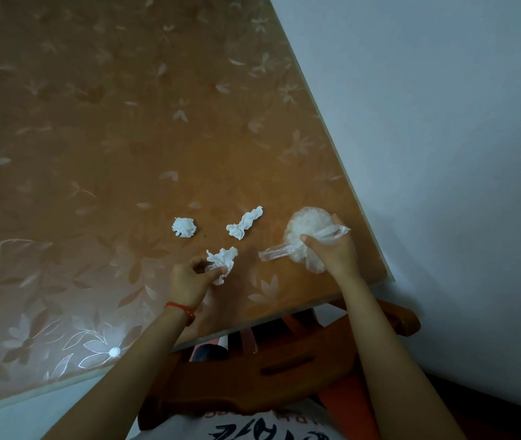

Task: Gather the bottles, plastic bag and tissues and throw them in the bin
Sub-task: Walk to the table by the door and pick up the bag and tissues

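head view: left grip (pixel 190 276) pinching crumpled tissue (pixel 222 260) on bench (pixel 125 138). right grip (pixel 329 249) clutching plastic bag (pixel 303 228) near bench edge. 2 loose tissues (pixel 184 227) beyond.

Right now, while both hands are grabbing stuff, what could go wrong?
1. The left hand only pinches the nearest tissue by an edge, so it might slip out.
2. The plastic bag in the right hand sits near the table edge and could fall.
3. Two tissues lie loose and may get forgotten.
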{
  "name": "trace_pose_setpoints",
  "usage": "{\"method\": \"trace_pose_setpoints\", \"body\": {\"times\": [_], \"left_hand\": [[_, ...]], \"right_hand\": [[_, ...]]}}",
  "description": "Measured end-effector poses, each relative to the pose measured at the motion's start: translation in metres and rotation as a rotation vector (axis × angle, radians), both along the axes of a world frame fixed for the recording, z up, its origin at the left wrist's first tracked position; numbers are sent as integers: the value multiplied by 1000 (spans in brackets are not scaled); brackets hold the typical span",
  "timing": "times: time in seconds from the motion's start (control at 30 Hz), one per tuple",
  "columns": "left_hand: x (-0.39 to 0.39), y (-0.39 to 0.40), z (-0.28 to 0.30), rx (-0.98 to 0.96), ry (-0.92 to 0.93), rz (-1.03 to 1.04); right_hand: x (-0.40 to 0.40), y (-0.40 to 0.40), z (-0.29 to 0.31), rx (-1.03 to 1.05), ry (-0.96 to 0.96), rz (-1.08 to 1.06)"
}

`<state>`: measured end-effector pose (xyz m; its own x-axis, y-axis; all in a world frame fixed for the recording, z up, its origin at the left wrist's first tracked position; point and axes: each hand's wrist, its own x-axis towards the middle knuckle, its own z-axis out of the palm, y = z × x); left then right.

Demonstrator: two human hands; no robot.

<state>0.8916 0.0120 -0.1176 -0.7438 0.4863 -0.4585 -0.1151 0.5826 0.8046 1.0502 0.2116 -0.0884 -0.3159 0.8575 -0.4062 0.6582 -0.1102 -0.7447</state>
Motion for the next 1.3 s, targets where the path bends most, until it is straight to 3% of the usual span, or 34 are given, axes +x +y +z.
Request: {"method": "trace_pose_setpoints", "body": {"times": [0.33, 0.57, 0.97, 1.3], "left_hand": [[-1, -7, 5, 3, 11, 33], [0, -13, 9, 25, 35, 48], [-19, -34, 30, 71, 147, 123], [-27, -77, 46, 133, 107, 296]], "right_hand": [[-11, 3, -9, -63, -36, -108], [-16, -3, -5, -131, 58, -147], [-28, -37, 33, -121, 242, -23], [-49, -68, 46, -113, 305, 111]]}}
